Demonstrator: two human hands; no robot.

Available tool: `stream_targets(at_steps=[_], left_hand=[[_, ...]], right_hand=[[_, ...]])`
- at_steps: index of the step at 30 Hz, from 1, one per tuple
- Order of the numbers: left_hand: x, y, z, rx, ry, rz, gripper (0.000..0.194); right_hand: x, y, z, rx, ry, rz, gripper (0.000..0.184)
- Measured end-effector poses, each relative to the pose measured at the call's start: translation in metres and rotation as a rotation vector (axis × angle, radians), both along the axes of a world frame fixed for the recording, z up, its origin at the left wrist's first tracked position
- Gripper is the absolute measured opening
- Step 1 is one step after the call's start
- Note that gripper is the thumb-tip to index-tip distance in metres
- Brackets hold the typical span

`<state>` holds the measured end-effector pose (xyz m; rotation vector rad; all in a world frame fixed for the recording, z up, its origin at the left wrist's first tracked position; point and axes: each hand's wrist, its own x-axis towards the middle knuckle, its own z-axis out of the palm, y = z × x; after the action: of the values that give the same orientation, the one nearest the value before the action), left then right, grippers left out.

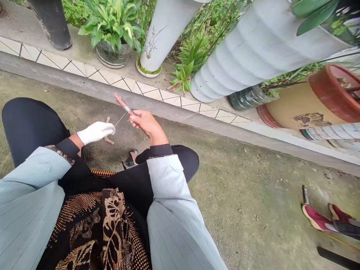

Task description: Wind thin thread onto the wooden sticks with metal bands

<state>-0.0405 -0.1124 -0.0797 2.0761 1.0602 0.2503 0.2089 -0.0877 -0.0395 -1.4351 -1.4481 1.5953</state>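
My right hand (144, 122) is closed round a short brown wooden stick (120, 100), whose upper end points up and to the left. Silvery thin wire (128, 109) is wound in several turns round the stick, just above my fingers. A straight length of it runs down to my left hand (95, 132), which wears a white glove and pinches the strand. The fingertips of the glove partly hide the grip. Below and behind the glove, a small forked piece of wood (109, 140) shows near the ground.
Ahead runs a low concrete ledge (135, 96) with a tiled edge. On it stand a leafy plant in a clear pot (114, 56), a tall white planter (157, 48), a ribbed grey planter (225, 56) and a tan-and-red pot (298, 101). Another person's red shoes (316, 218) are at right.
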Motion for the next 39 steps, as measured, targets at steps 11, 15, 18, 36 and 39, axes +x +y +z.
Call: stream_targets(at_steps=[11, 15, 18, 36, 39], left_hand=[[0.004, -0.008, -0.01, 0.29, 0.3, -0.129, 0.036], [0.002, -0.004, -0.011, 0.072, 0.042, -0.009, 0.032], [0.002, -0.005, -0.012, -0.123, -0.138, 0.046, 0.031], [0.002, -0.007, -0.001, 0.344, 0.381, -0.049, 0.037], [-0.002, 0.0, -0.005, 0.197, 0.225, 0.068, 0.037]], right_hand=[[-0.028, -0.011, -0.01, -0.122, -0.926, 0.825, 0.022], [-0.02, -0.015, -0.002, -0.232, -0.252, 0.99, 0.032], [-0.004, -0.011, 0.007, -0.02, 0.125, 0.532, 0.036], [-0.033, -0.014, -0.011, -0.163, -0.783, 0.931, 0.028], [-0.03, -0.015, -0.012, -0.159, -0.541, 0.984, 0.03]])
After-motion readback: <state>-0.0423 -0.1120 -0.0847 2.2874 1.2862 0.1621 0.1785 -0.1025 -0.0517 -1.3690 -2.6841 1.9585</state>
